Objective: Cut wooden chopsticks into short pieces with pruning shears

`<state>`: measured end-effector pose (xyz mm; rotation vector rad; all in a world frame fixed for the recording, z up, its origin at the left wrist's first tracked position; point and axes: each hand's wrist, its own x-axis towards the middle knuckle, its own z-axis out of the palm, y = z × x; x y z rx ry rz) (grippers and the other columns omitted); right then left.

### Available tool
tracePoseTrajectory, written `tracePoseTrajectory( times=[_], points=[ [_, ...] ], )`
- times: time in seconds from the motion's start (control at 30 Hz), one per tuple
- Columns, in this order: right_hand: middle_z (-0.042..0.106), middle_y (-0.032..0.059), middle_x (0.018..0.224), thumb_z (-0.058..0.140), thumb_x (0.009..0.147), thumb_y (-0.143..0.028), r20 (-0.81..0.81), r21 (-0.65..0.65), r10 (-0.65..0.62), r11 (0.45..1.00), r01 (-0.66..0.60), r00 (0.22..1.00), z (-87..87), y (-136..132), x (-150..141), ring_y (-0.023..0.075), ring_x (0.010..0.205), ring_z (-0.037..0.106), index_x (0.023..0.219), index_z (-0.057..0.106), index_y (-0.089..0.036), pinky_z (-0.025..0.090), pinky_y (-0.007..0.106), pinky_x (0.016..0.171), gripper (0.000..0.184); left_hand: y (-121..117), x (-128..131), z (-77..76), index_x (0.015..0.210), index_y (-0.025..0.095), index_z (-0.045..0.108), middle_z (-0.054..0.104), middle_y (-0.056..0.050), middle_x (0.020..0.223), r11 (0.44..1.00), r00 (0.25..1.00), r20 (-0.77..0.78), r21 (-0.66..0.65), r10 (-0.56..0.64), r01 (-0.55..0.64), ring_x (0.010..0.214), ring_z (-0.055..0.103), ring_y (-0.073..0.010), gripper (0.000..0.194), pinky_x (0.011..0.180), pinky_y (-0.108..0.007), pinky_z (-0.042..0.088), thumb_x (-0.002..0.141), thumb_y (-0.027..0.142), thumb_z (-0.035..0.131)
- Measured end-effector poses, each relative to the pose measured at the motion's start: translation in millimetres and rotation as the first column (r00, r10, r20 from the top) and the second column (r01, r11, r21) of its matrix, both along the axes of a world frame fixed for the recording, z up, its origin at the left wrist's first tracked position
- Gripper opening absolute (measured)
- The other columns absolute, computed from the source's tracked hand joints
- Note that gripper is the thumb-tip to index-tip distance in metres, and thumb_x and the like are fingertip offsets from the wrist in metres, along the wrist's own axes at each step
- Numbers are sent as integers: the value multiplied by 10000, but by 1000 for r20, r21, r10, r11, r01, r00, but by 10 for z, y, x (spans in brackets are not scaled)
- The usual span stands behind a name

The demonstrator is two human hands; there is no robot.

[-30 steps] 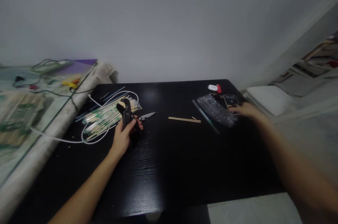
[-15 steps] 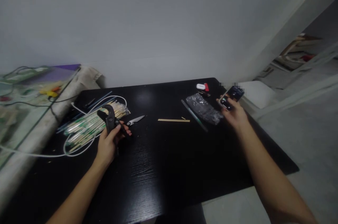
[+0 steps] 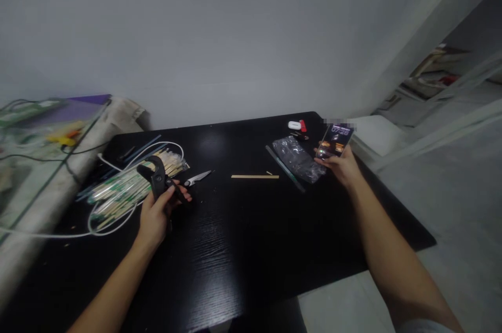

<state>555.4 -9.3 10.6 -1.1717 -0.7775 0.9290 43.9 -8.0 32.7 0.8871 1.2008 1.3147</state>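
Observation:
Fingers wrapped round its handles, my left hand [image 3: 156, 215] holds a black cutting tool [image 3: 158, 179] with hooked, open jaws, like a pipe cutter. It hovers over packs of wooden sticks in clear and green wrapping [image 3: 129, 184]. Just right of it, a small knife [image 3: 198, 178] lies with its blade out. My right hand [image 3: 343, 164] grips a phone [image 3: 334, 142] above the table's right edge; its screen is lit and shows a clock. Between the hands lie thin wooden sticks [image 3: 254, 176] and a short offcut [image 3: 269, 173].
On the black table [image 3: 251, 249] are a crumpled clear plastic bag [image 3: 300, 159], a dark thin strip [image 3: 285, 168], a white case [image 3: 294, 125] and a small red item [image 3: 303, 125]. A white cable [image 3: 55, 234] loops round the packs. A cluttered glass-topped surface adjoins at left.
The phone has turned in my right hand so that its lit screen faces me more squarely. My left hand keeps its hold on the cutting tool. The view has shifted slightly.

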Motion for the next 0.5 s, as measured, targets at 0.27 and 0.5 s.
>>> tracePoseTrajectory(
  times=[0.27, 0.5],
  points=[
    [735, -11, 1189, 727, 494, 24, -18, -16, 30, 999, -30, 999, -33, 20, 3, 286, 1094, 737, 1093, 617, -316, 638, 515, 905, 698, -4, 1, -5, 988, 160, 677, 728, -30, 813, 1000, 1000, 0, 16, -17, 17, 702, 715, -208, 366, 690, -350, 602, 739, 400, 798],
    [740, 18, 1175, 721, 487, 50, -23, 5, 29, 1000, -28, 999, -55, 25, 5, 306, 1097, 737, 1093, 626, -290, 627, 551, 920, 701, -2, -7, -17, 989, 161, 676, 725, -34, 818, 999, 1000, -9, 38, -24, 25, 701, 715, -203, 347, 689, -349, 604, 766, 405, 783]
  ],
)
